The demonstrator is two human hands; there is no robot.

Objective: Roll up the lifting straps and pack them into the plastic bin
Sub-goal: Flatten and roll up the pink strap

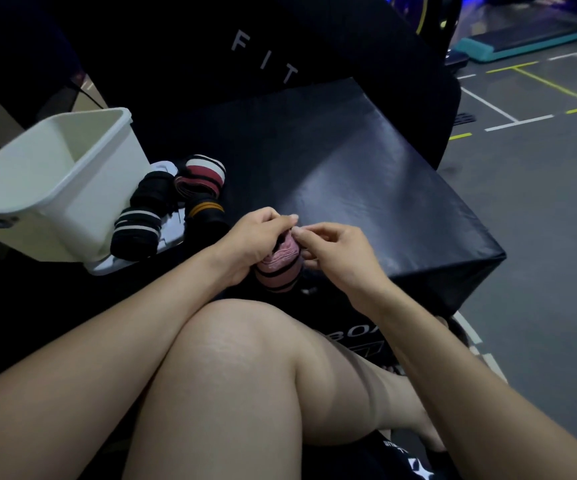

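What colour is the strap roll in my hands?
Pink with dark stripes, strap roll, seen in the head view.

1. Pink strap (278, 263) with black stripes is sitting rolled between both hands.
2. Four rolled straps (173, 206), mostly black and striped, are lying beside the bin.
3. White bin (51, 181) is standing upright.

The rolled strap (280, 263) is showing pink with black stripes; nearby rolls are showing maroon with white bands (204, 173), black with orange stripes (205, 211) — and black with white (136, 230). The bin (83, 202) is looking off-white.
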